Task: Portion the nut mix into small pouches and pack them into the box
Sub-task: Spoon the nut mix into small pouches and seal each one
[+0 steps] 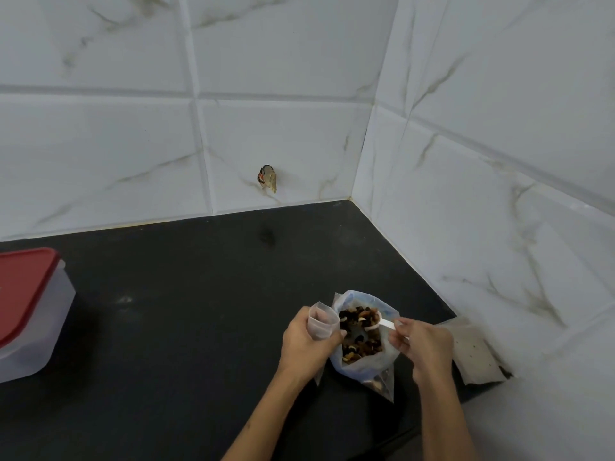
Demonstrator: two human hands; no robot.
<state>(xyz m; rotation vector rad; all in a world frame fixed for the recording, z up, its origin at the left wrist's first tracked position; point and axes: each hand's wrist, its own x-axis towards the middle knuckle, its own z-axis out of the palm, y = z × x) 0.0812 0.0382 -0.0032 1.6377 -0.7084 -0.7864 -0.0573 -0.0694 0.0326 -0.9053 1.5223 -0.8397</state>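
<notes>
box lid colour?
Red lid on a translucent box, at the head view's left edge.

Both forearms bare, no sleeves; left hand [306, 341] & right hand [424, 344] w/o gloves, rings.

We see a matt black counter [186, 294], glossy marbled wall tiles [283, 138], clear plastic pouch [321, 319], and white plastic spoon [382, 322].

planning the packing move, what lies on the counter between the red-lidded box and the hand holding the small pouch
Nothing: in the head view only bare black counter lies between the red-lidded box and the left hand gripping the small pouch.
</notes>
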